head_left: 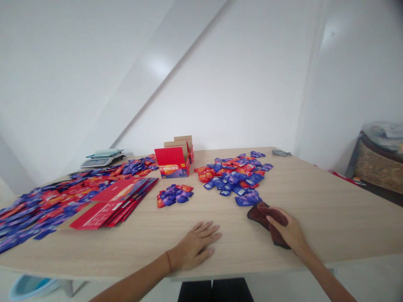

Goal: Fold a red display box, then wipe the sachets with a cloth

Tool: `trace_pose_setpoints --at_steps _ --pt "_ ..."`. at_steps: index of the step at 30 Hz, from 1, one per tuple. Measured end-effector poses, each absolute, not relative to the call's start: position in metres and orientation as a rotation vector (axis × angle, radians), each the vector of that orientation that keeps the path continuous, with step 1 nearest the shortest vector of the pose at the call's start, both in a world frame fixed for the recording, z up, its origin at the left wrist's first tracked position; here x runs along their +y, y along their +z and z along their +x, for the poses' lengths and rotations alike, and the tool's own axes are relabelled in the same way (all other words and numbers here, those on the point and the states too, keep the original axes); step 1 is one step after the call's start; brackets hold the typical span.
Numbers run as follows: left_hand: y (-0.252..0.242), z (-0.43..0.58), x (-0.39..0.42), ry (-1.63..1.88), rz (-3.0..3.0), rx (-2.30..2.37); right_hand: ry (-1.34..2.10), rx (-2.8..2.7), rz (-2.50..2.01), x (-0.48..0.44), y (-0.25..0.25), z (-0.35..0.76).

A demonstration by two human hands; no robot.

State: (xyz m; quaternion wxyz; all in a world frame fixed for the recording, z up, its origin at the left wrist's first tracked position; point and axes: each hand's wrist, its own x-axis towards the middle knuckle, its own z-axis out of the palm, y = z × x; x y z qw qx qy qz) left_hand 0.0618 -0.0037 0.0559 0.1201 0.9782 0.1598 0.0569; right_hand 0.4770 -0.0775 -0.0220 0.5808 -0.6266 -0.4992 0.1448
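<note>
My left hand (195, 246) lies palm down on the wooden table (220, 261), fingers stretched out and holding nothing. In my right hand (290, 230) is a brown cloth (263, 214) with a dark edge, bunched under my fingers against the tabletop. The cloth's far end touches or nearly touches purple sachets (248, 199) at the near edge of a mixed pile of red and purple sachets (234, 172). A smaller cluster of sachets (174, 194) sits beyond my left hand.
Flattened red cartons (116, 203) are stacked on the left, beside a large spread of sachets (59, 197). Open red boxes (172, 163) stand at the back. A scale (102, 159) is at the far left, a grey crumpled item (281, 152) at the far right. Below is a blue basin (31, 287).
</note>
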Motion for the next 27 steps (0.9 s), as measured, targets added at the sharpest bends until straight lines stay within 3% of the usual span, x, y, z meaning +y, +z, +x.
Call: trace_pose_setpoints --at_steps 18,27 --pt "0.058 0.066 0.004 0.175 2.937 0.445 0.352 -1.174 -1.374 -0.071 -0.025 0.476" --pt "0.074 0.208 0.051 0.391 3.076 0.763 0.320 -1.182 -1.396 -0.075 -0.019 0.474"
